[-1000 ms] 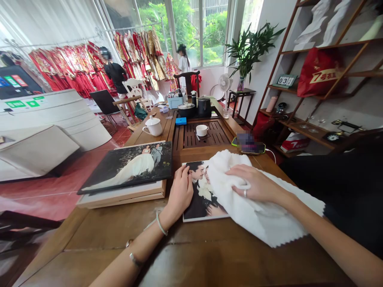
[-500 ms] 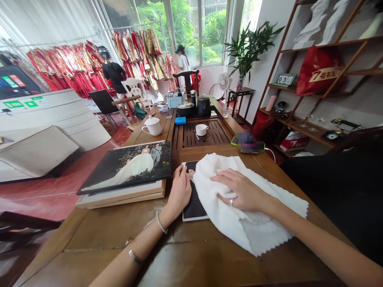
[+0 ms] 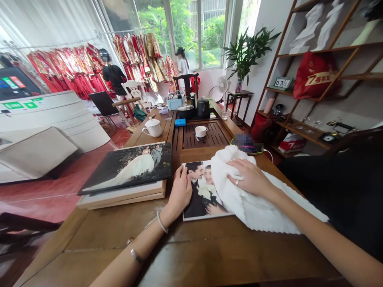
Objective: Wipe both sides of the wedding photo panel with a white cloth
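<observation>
Across the foreground lay a brown wooden desk (image 3: 95,251). Beyond it, to the left, red and gold garments (image 3: 67,69) hung in rows from rails. Right of the desk: a wooden shelf unit (image 3: 348,48), bearing white figurines and a red bag (image 3: 314,75). Two other people stood by the garments, one in a black top (image 3: 113,75), one in a white top (image 3: 183,67). A leafy green plant (image 3: 243,54) rose from a vase on a dark stand.

Farther up the desk, near its middle, sat a slatted tea tray (image 3: 186,135). Nearer, at left: a stack of picture panels (image 3: 128,167), the top one set slightly askew. A white cloth (image 3: 251,207) was bunched at its upper end and trailed out to the right. Beneath it, flat on the desk just right of the stack, lay a photo panel (image 3: 194,201); its left part was exposed, its right part covered.

Dark kettle (image 3: 203,108): behind the tray. Right hand (image 3: 251,175): clenched on folds of the cloth, above the panel. Left hand (image 3: 179,193): not clasped, fingers loosely bent and resting at the panel's left edge. Lidded white mug (image 3: 153,127): left of the tray. White cup (image 3: 200,131): on the tray. Ring (image 3: 237,183): on a right-hand finger.
</observation>
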{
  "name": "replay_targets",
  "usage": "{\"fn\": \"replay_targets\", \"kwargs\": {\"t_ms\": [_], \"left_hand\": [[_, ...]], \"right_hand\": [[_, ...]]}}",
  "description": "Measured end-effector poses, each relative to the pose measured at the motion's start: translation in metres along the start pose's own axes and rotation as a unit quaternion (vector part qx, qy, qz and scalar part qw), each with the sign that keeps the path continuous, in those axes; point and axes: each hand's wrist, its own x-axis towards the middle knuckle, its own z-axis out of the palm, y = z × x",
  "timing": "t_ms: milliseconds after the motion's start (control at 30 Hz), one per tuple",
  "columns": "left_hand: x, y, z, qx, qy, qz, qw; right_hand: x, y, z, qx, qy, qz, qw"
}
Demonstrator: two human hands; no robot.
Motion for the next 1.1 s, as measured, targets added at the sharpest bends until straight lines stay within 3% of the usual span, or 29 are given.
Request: {"fn": "replay_targets", "kwargs": {"t_ms": [167, 400, 533, 667, 800, 933, 1100], "left_hand": [[0.001, -0.002, 0.001, -0.015, 0.011, 0.008, 1.000], [0.001, -0.004, 0.000, -0.026, -0.001, 0.013, 1.000], [0.002, -0.004, 0.000, -0.017, 0.004, 0.015, 1.000], [0.003, -0.004, 0.000, -0.011, 0.006, 0.011, 1.000], [0.003, -0.004, 0.001, -0.014, 0.012, 0.020, 1.000], [0.003, -0.007, 0.001, -0.017, 0.009, 0.024, 1.000], [0.003, -0.010, 0.002, -0.031, -0.001, 0.023, 0.999]], "right_hand": [[0.019, -0.025, 0.011, 0.013, -0.019, -0.031, 0.999], [0.002, -0.053, 0.007, 0.110, -0.044, -0.158, 0.980], [0.004, -0.038, 0.006, 0.108, -0.029, -0.116, 0.987], [0.012, -0.022, 0.012, 0.042, 0.010, -0.022, 0.999], [0.019, -0.029, 0.019, -0.029, 0.030, 0.031, 0.999], [0.016, -0.048, 0.019, 0.011, 0.003, -0.072, 0.997], [0.001, -0.057, 0.011, 0.094, -0.028, -0.208, 0.973]]}}
